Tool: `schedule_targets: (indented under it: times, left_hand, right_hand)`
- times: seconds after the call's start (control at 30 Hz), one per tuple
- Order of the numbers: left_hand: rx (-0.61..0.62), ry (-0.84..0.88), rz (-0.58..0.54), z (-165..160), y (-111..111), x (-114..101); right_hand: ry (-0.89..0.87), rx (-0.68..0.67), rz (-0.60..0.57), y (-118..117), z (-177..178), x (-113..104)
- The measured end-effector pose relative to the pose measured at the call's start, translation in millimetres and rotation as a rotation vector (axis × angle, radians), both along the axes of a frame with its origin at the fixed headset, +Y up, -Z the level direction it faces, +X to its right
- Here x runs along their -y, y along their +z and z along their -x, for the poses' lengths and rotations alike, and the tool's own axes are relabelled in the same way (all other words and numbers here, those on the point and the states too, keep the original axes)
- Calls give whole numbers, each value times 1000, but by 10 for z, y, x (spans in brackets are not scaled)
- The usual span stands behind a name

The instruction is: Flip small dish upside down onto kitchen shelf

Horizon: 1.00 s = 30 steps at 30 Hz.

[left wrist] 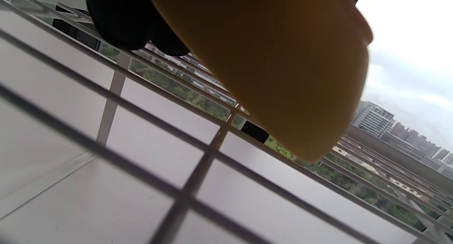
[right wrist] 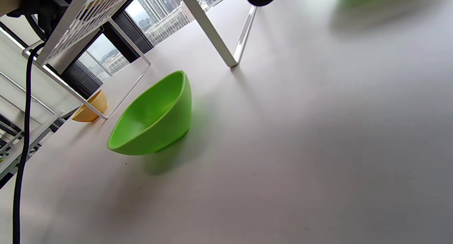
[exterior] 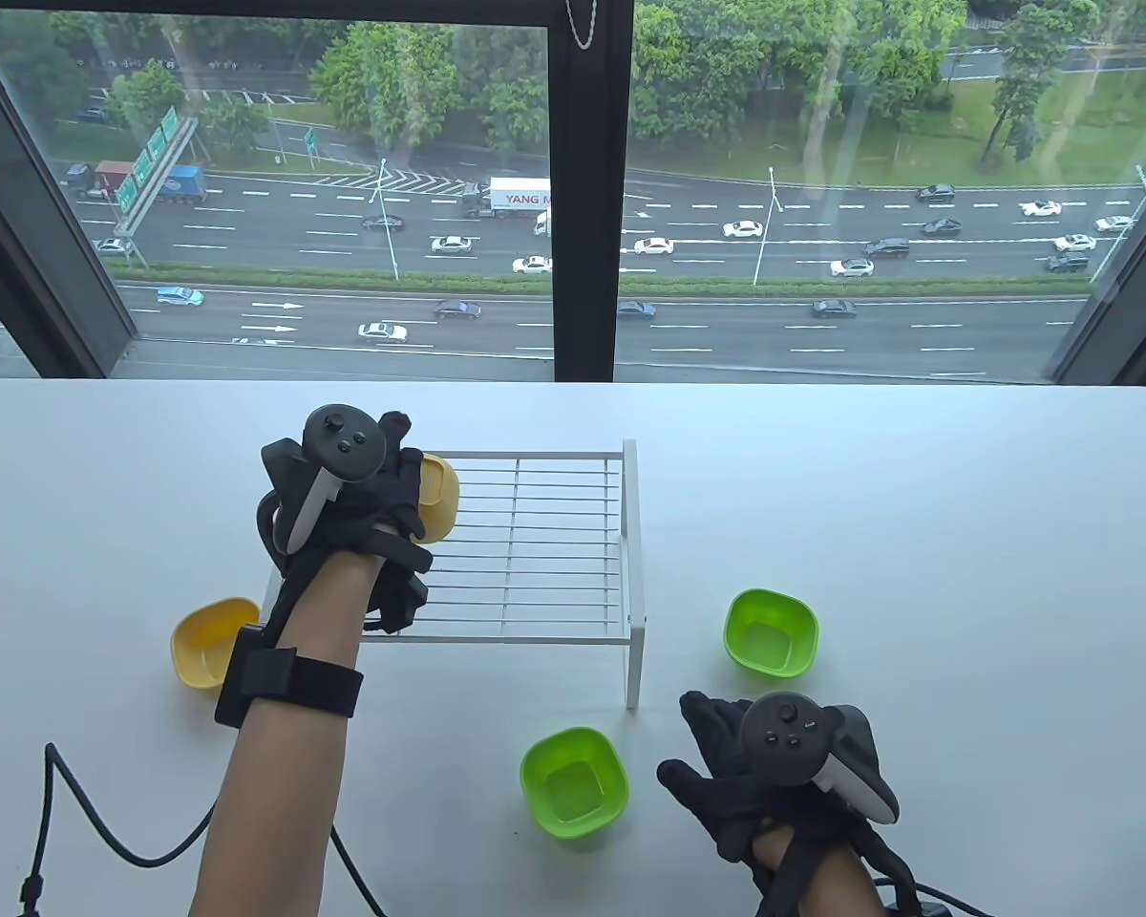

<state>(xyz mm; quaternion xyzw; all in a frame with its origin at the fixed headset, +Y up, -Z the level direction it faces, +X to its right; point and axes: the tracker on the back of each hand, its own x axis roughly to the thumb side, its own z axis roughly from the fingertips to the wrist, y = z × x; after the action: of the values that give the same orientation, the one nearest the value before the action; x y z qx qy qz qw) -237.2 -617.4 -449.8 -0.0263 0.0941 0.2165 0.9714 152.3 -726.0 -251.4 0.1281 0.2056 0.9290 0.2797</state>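
My left hand (exterior: 382, 506) holds a small yellow dish (exterior: 436, 497) over the back left part of the white wire shelf (exterior: 535, 554). The dish is tipped on its side, partly hidden by the hand. In the left wrist view the yellow dish (left wrist: 276, 70) hangs just above the shelf wires (left wrist: 198, 155), gloved fingertips (left wrist: 120, 21) behind it. My right hand (exterior: 754, 774) rests on the table, fingers spread, holding nothing, beside an upright green dish (exterior: 573, 781); this dish also shows in the right wrist view (right wrist: 152, 116).
A second yellow dish (exterior: 212, 642) sits upright on the table left of the shelf, seen too in the right wrist view (right wrist: 90, 107). A second green dish (exterior: 771, 632) stands right of the shelf. The white table (exterior: 965, 535) ends at a window. A black cable (exterior: 86, 821) trails at front left.
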Motion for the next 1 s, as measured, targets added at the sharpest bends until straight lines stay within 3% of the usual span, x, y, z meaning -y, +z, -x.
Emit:
schedule_targets:
  times: [0.27,0.37,0.53,0.63,0.73,0.87,1.0]
  left_hand:
    - [-62,-68,44,-33,-54,37]
    - [-87,-180,97,-87,-67,26]
    - [-95,-195,90,-116,-52,11]
    - [-105,-199,40,-97,-6,-27]
    - [-90,-188,-79,-80,89,-120]
    - [-25,-166,-109,-75,247,-203]
    - [64,-144,-223,-90,503,-385]
  right_hand:
    - [-4,2,13,2,5,4]
    - [-5,0,20,-2,7,7]
    - [-10,-7,-5,-2,7,-3]
    - [-22,-3,-20,3,4,-13]
    - [-22,-4,-22,4,6,-10]
    - [-23,-7,-15,4,10,-5]
    - [-17,-11,-12,5,17,-2]
